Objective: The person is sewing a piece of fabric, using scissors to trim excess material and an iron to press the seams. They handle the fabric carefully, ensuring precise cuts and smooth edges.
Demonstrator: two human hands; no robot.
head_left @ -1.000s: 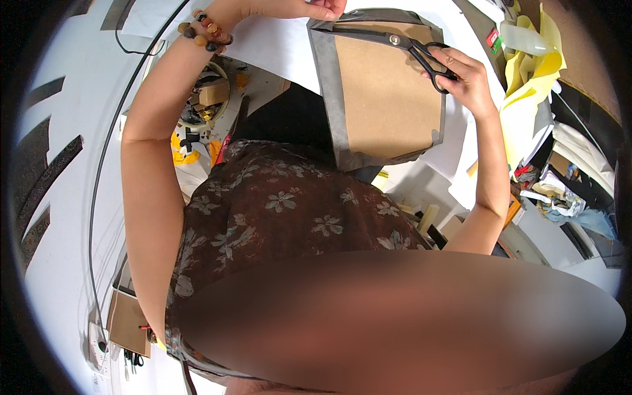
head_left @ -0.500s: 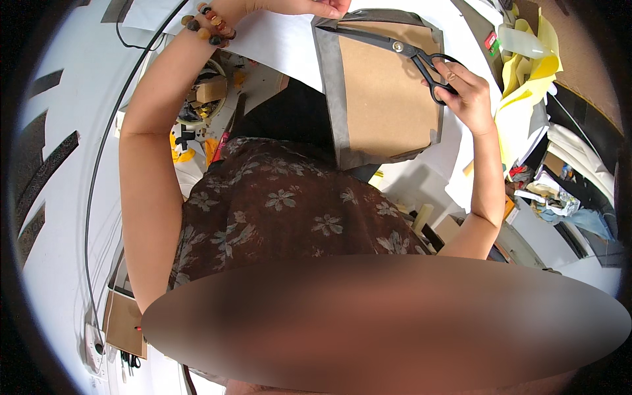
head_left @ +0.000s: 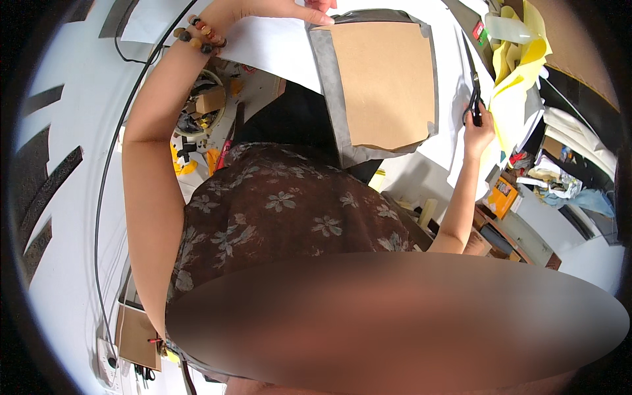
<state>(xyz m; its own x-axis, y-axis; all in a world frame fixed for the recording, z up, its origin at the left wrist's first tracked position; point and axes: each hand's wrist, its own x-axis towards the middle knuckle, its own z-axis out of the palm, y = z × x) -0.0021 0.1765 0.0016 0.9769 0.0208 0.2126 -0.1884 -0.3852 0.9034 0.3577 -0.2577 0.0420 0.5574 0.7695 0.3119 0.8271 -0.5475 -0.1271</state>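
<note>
On the white table [head_left: 263, 46], a brown card [head_left: 385, 82] backed by grey fabric [head_left: 326, 85] is pinned at its top-left corner by the left hand [head_left: 289, 10], fingers flat. Black scissors [head_left: 474, 99] are gripped beside it by the right hand [head_left: 479, 128].

The white tabletop [head_left: 276, 49] lies open to the left of the brown cardboard panel with its grey fabric border [head_left: 382, 79], so a hand could slide in there past only the left hand [head_left: 289, 8] pressing at the panel's top corner. On the right, the right hand [head_left: 477, 128], closed around the black-handled scissors [head_left: 474, 85], fills the narrow white strip beside the panel. Just beyond it, crumpled yellow sheets [head_left: 517, 85] crowd the way.
</note>
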